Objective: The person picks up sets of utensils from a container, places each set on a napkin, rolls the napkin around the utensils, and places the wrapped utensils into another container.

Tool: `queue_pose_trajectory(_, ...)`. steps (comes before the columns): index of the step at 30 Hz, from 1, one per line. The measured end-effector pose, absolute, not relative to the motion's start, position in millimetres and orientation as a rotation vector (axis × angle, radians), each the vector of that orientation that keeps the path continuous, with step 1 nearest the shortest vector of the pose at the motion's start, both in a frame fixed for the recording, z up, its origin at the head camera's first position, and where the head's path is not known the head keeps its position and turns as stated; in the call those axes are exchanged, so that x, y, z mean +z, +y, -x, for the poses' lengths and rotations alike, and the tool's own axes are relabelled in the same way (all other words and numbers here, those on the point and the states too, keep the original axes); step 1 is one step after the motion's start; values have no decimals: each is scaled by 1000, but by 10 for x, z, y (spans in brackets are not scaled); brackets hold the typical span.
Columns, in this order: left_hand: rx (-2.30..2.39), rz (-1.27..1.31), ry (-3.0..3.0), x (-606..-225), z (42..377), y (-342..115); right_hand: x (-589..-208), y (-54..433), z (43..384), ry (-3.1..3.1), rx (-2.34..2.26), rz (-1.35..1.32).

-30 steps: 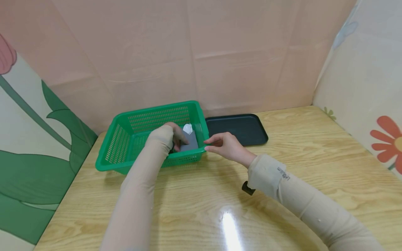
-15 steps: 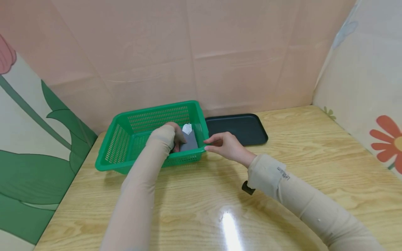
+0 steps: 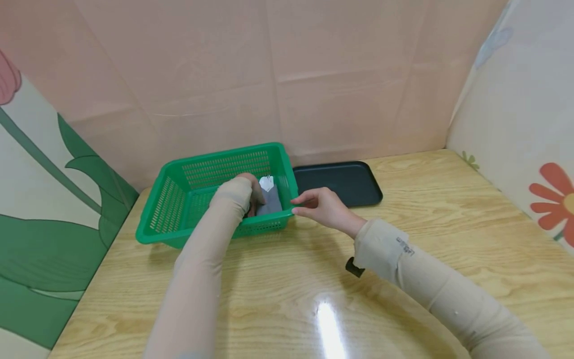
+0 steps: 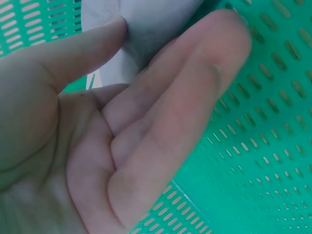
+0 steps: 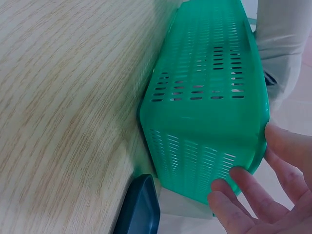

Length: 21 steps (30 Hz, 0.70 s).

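Observation:
Inside the green plastic basket, my left hand reaches down to a soft grey cloth item. A white tag-like piece shows at its far end. In the left wrist view, the thumb presses on the grey cloth and the fingers bend behind it, pinching it. Part of that hand is hidden by the basket's near wall in the head view. My right hand holds the basket's near right corner, thumb on one side of the rim and fingertips on the other, as the right wrist view shows.
A black rectangular tray lies to the right of the basket, close by its side wall. Both stand on a wood-grain table, near the pink back wall. A patterned sheet hangs along the right side.
My left fingers have drawn slightly left and inward on the grey cloth item, which has creased and shifted a little. My right hand and the basket hold the same place.

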<state>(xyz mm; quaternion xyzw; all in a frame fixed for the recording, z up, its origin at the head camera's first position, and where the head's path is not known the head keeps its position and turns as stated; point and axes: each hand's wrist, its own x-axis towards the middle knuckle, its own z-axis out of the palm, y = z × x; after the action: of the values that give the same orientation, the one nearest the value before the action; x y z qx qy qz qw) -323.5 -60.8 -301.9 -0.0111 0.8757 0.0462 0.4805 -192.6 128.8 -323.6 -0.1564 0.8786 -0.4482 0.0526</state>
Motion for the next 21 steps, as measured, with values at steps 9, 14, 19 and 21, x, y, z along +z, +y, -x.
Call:
queue_pose_trajectory(9, 89, 21, 2124, -3048, 3264, -620, -3255, 1287, 1944, 2657, -1368, 464)
queue_pose_trajectory(14, 64, 89, 2120, -2976, 3285, -703, -3261, 1279, 1946, 2680, -1346, 480)
queue_pose_trajectory(19, 51, -25, 2225, -2874, 3295, -802, -3267, 1275, 1945, 2696, -1326, 495)
queue_pose_trajectory(21, 79, -116, 2285, -2824, 3287, -828, -3268, 1276, 1950, 2699, -1324, 493)
